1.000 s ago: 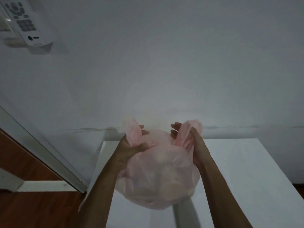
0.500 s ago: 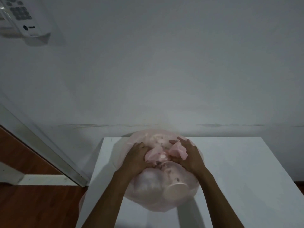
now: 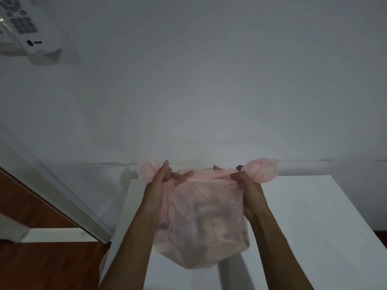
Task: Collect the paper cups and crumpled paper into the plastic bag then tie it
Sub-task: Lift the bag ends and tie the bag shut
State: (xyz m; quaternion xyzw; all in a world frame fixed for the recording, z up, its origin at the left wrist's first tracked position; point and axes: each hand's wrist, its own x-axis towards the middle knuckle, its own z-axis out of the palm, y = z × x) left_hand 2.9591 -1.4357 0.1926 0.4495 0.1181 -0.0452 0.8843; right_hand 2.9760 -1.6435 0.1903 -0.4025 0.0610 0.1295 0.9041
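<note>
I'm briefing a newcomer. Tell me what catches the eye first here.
A translucent pink plastic bag, bulging with pale contents, sits centre frame above a white table. The left hand and right hand each grip one bunched handle, pulled outward. A white remote control hangs on the wall, top left.

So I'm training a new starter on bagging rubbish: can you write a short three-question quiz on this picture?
1. True or false: both hands grip the bag's handles.
2. Where is the bag? A) flat on the floor B) held over the table C) hung on the wall
3. Fill in: the handles are pulled ____.

Key
1. True: the left hand and right hand each grip a handle of the bag.
2. B, over the table.
3. Apart, out to the sides.
</note>
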